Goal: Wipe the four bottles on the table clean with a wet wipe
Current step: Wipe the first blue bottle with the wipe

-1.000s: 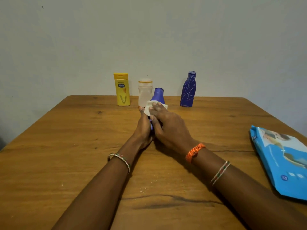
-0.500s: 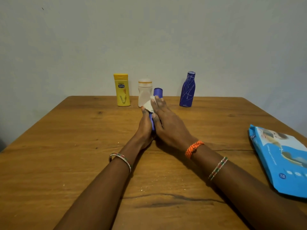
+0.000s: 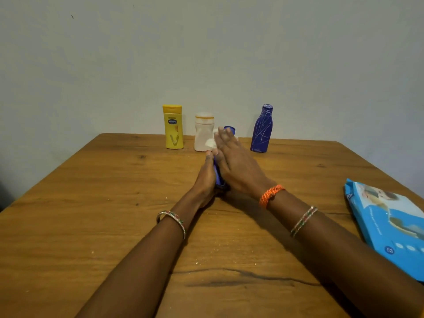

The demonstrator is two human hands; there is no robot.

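Observation:
At mid-table my left hand grips the lower body of a blue bottle, which leans away from me. My right hand lies over the bottle's upper part with its fingers stretched toward the cap, blurred, pressing a white wet wipe against it. Only the wipe's edge shows beside the fingers. Along the table's far edge stand a yellow bottle, a white bottle and a dark blue bottle with scribbled lines.
A blue pack of wet wipes lies at the right edge of the wooden table. A plain wall rises just behind the row of bottles. Small crumbs dot the wood near me.
My right hand has slid the wipe up the blue bottle toward its cap, and its fingers have straightened. The left hand keeps its grip in the same place.

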